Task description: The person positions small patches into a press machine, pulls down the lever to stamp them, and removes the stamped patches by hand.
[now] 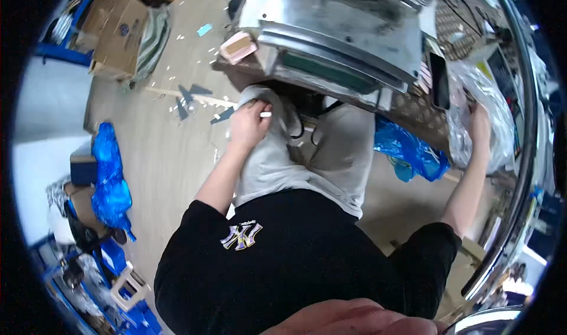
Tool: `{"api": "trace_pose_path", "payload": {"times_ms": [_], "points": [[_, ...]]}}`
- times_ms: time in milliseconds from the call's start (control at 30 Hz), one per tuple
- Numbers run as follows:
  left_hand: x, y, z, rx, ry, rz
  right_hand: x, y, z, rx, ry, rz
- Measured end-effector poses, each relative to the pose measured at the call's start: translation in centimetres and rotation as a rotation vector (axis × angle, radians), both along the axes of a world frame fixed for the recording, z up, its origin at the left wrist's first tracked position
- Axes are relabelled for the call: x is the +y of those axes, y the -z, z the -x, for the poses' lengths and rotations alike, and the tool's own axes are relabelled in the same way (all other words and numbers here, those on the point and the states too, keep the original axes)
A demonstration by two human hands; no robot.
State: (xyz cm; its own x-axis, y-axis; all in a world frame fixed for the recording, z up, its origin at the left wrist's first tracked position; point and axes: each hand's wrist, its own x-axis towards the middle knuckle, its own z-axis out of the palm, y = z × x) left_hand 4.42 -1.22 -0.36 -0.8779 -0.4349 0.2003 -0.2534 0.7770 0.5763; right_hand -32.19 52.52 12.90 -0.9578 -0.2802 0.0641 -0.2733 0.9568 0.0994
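My left hand [250, 124] rests on the left thigh of the light grey trousers [269, 163], its fingers curled closed. A small white piece [265, 114] pokes out of the fingers; what it is cannot be made out. On the right, my right hand [479, 125] reaches into a clear plastic bag [499, 104]. The film and blur hide its fingers, so its grip does not show. Left of that bag lies a black phone [438, 81] on the patterned bench top. In front of my knees stands a grey metal machine [342, 33].
A pink-and-tan block [238, 46] sits at the machine's left corner. Blue plastic bags [410, 149] hang under the bench at right. White scraps and grey flat pieces [188, 101] litter the floor. Cardboard boxes [121, 33] stand at left. A dark curved tube [524, 98] borders the right.
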Motion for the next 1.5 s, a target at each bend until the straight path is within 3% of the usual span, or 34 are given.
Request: {"api": "trace_pose_path", "payload": {"times_ms": [67,100,167,467,567,700,800,967,1067,1300,1500], "points": [[0.0,0.6,0.0,0.007,-0.014,0.006,0.1,-0.3,-2.2,0.134,-0.085,0.068],[0.0,0.7,0.0,0.022,-0.011,-0.003,0.0,-1.0,-2.4,0.019,-0.014,0.148],[0.3,0.8,-0.1,0.047,0.029,-0.016,-0.4,-2.8,-3.9,-0.014,-0.086,0.059],[0.3,0.3,-0.2,0.095,0.025,0.070,-2.2,-2.8,-10.2,0.197,-0.160,0.301],[0.7,-0.2,-0.2,0.097,0.010,0.093,-4.4,-3.5,-13.8,0.254,-0.119,0.427],[0.8,-0.6,-0.3,0.109,0.031,0.108,-11.1,-6.3,-18.4,0.159,0.122,0.763],[1.2,-0.8,-0.2,0.124,0.055,0.102,-12.5,-3.5,-18.9,0.339,-0.158,0.853],[1.5,-1.1,-0.2,0.087,0.044,0.113,-14.4,2.0,-17.1,0.334,-0.101,0.621],[1.3,-0.8,-0.2,0.071,0.045,0.112,-15.8,2.8,-16.1,0.257,-0.009,0.507],[1.2,-0.7,-0.1,0.103,0.026,0.104,-17.4,4.0,-12.0,0.165,-0.094,0.334],[0.9,-0.2,0.0,0.092,0.017,0.122,-17.9,3.9,-10.5,0.096,-0.115,0.335]]}}
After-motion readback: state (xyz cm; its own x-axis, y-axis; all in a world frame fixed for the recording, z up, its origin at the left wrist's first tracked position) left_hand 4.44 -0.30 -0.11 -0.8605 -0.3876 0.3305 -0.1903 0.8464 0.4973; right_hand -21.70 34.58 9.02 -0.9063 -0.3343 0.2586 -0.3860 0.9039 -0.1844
